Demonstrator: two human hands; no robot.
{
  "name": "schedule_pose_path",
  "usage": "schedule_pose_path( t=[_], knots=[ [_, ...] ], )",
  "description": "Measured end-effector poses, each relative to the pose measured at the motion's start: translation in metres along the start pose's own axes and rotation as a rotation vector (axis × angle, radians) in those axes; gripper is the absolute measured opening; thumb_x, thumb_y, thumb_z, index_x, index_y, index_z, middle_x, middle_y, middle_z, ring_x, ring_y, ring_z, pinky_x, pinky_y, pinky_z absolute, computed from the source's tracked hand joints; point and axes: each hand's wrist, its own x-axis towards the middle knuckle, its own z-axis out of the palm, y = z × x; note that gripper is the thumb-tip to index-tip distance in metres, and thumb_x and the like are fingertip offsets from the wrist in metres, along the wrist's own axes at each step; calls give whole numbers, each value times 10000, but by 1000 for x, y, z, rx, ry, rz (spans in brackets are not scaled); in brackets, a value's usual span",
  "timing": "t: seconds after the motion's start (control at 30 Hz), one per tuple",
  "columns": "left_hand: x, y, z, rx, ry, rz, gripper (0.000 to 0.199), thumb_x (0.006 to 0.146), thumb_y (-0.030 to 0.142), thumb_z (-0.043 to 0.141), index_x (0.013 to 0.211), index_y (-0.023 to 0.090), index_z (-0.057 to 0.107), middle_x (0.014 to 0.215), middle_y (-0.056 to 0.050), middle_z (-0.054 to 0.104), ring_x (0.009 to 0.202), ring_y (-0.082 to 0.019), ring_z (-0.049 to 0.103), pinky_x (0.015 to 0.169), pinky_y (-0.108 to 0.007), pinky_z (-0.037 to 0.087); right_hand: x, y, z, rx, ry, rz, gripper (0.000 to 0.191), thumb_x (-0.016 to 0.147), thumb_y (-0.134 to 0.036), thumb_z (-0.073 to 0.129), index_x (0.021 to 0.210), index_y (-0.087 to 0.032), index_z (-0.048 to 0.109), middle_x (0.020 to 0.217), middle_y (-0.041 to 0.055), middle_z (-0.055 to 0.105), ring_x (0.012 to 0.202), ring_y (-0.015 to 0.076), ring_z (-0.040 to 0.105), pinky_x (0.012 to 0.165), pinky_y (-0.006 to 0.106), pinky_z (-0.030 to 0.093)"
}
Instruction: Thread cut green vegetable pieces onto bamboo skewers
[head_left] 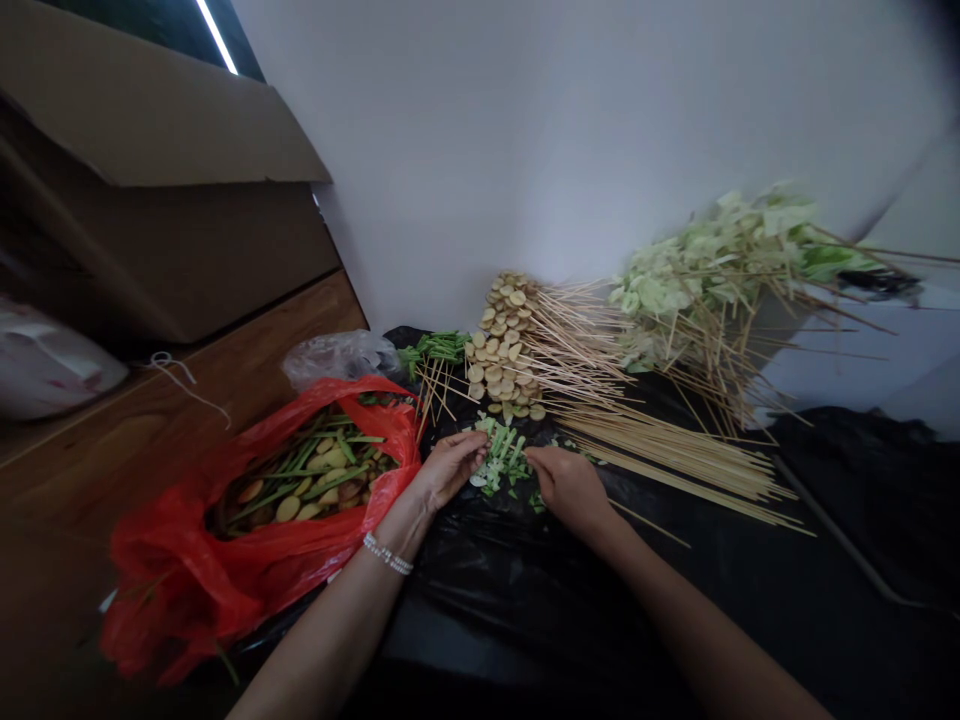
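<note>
Cut green pieces (504,455) lie in a small heap on black plastic (480,580). My left hand (454,468) is closed at the heap's left edge; what its fingertips pinch is too small to make out. Closed at the right edge is my right hand (568,488), its fingertips also pinching something I cannot make out. Just behind the heap are skewered round slices (504,360), their sticks pointing right. Bare wooden skewers (690,465) lie to the right of my right hand. A red plastic bag (187,560) on the left holds slices and green stalks.
Skewered pale green leaves (720,250) are piled at the back right. Skewered green pieces (442,346) and a clear plastic bag (341,358) sit behind the red bag. A large cardboard box (187,240) stands at the back left, beside a white wall (465,150).
</note>
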Motion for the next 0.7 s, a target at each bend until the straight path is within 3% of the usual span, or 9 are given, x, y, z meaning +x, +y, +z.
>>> schedule_pose_path(
  t=[0.17,0.37,0.53,0.7],
  knots=[
    [-1,0,2,29,28,43,168,607,129,816,731,74,718,661,-39,664,560,-53,558,556,-144,457,-2,-1,2,13,42,-32,291,936,-221,384,1017,-218,663,910,40,697,864,141,624,752,205,395],
    [-2,-2,4,85,8,98,228,562,177,846,724,73,723,630,-20,645,543,-47,537,567,-161,436,3,4,2,144,-13,-33,291,942,-232,381,940,-214,672,833,16,713,744,127,633,673,200,397],
    [-2,-6,6,194,29,140,265,619,234,814,831,96,733,637,-32,659,532,-76,560,510,-173,410,5,9,-9,-5,23,-14,287,951,-243,366,987,-217,650,940,30,706,877,140,631,738,212,386],
    [-8,-5,13,437,80,379,319,739,209,699,1054,157,705,843,-54,714,393,-55,498,384,-187,315,6,13,-15,-262,31,94,277,954,-246,345,965,-215,620,924,42,696,828,159,632,655,235,364]
  ],
)
